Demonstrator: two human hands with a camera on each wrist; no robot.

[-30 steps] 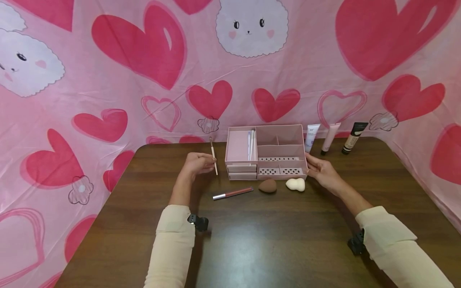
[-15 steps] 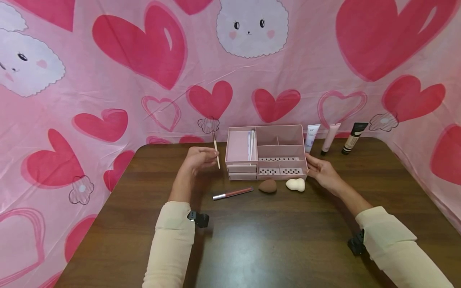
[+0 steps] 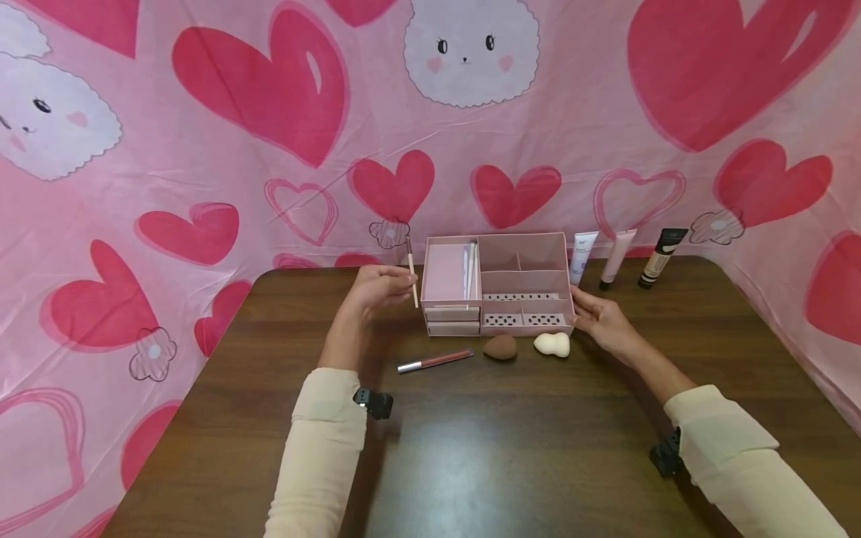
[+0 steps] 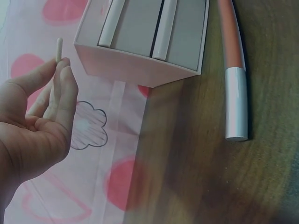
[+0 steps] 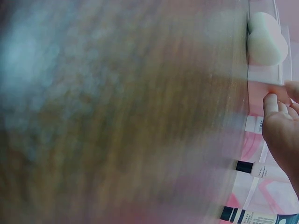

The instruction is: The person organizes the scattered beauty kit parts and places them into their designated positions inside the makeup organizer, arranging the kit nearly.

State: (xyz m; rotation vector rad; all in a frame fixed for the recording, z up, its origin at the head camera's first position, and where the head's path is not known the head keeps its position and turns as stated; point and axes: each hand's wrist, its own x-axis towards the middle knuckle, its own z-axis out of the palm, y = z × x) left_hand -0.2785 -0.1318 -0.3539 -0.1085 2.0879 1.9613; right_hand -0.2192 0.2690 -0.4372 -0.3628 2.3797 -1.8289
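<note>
Beside the left wall of a pink makeup organizer (image 3: pixel 449 270), my left hand (image 3: pixel 382 290) pinches a slim makeup brush (image 3: pixel 413 282) between thumb and fingertips. The brush stands nearly upright, dark bristles up. In the left wrist view, the pale handle end (image 4: pixel 59 48) sticks out past the fingertips. My right hand (image 3: pixel 605 323) has its extended fingers against the organizer's right wall, near the front corner; the right wrist view shows this hand (image 5: pixel 282 128) from below. Several brushes (image 3: pixel 468 270) stand in the organizer's left compartment, above two small drawers (image 3: pixel 452 314).
In front of the organizer lie a lip gloss tube (image 3: pixel 436 362), a brown makeup sponge (image 3: pixel 501 347) and a cream sponge (image 3: pixel 553 344). To its right stand a white tube (image 3: pixel 581 255), a pink tube (image 3: pixel 617 258) and a black-capped tube (image 3: pixel 662 258). A heart-print cloth (image 3: pixel 309 112) hangs behind.
My left hand has moved up and to the right with the brush, closer to the organizer's left wall. The right hand has stayed where it was.
</note>
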